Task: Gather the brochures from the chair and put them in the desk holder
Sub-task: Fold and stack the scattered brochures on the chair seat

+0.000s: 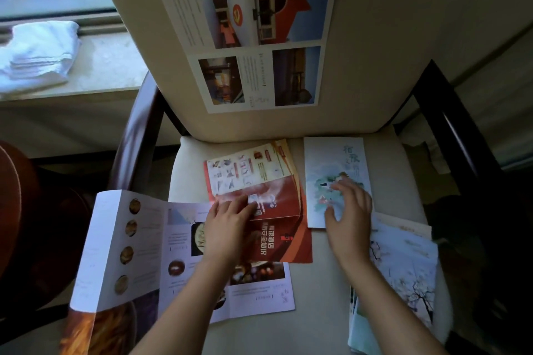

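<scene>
Chair [190, 158] holds brochures [259, 181]; hands seemingly flat, open.

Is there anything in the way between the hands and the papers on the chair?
No. The left hand is already touching the red brochure, and the right hand is over the pale green brochure. The desk holder is not in view, so that path can't be judged.

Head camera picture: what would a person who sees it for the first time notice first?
First, the two hands over the chair seat: the left hand presses on a red brochure in the middle, and the right hand rests on a pale green brochure to its right. Next, a large photo brochure leans against the chair back, and an unfolded food brochure hangs over the seat's left edge.
</scene>
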Demonstrator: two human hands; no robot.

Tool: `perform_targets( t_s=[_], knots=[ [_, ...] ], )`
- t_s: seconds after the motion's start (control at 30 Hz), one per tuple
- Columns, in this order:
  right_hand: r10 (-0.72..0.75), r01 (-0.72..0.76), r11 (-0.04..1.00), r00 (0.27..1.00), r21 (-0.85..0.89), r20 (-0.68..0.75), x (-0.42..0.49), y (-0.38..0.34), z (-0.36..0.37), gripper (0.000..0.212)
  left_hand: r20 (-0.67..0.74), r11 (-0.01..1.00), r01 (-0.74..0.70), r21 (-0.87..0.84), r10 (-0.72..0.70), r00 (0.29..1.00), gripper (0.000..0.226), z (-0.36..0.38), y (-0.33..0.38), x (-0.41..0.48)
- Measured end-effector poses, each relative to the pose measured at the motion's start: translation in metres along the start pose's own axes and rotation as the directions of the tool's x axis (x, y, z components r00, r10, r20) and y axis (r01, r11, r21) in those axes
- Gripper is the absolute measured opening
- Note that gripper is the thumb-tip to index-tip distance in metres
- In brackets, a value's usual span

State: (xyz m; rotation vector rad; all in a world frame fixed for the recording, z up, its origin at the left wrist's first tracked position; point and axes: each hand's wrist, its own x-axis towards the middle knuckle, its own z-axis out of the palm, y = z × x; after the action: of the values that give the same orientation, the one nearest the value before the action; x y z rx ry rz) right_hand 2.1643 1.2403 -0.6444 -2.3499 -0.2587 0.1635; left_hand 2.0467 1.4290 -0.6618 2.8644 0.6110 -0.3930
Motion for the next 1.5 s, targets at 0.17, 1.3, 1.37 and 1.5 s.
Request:
perform_targets(
  t_s=[0.17, 1.3, 1.37, 1.5],
  knots=[
    [0.033, -0.035, 0.995, 0.999, 0.09, 0.02, -0.023, -0.012, 0.002, 0.03, -0.108, 0.998, 0.023, -0.055, -0.029, 0.994, 0.028, -0.029, -0.001, -0.017],
    [0.541, -0.476, 0.771, 0.84, 0.424, -0.041, -0.137, 0.032, -0.108, 0.05, 0.199, 0.238, 0.222, -0.945, -0.118, 0.973, 0.037, -0.024, 0.17, -0.122],
    [0.586, -0.513, 0.783, 0.798, 0.353, -0.14, -0.143, 0.059, -0.108, 0.05, 0.203, 0.351, 0.229, -0.908, -0.11, 0.973, 0.037, -0.008, 0.197, -0.121],
    [0.626, -0.602, 0.78, 0.751, 0.173, -0.21, -0.143, 0.1, -0.094, 0.046, 0.209, 0.624, 0.194, -0.757, -0.051, 0.977, 0.041, 0.023, 0.228, -0.115]
  ],
)
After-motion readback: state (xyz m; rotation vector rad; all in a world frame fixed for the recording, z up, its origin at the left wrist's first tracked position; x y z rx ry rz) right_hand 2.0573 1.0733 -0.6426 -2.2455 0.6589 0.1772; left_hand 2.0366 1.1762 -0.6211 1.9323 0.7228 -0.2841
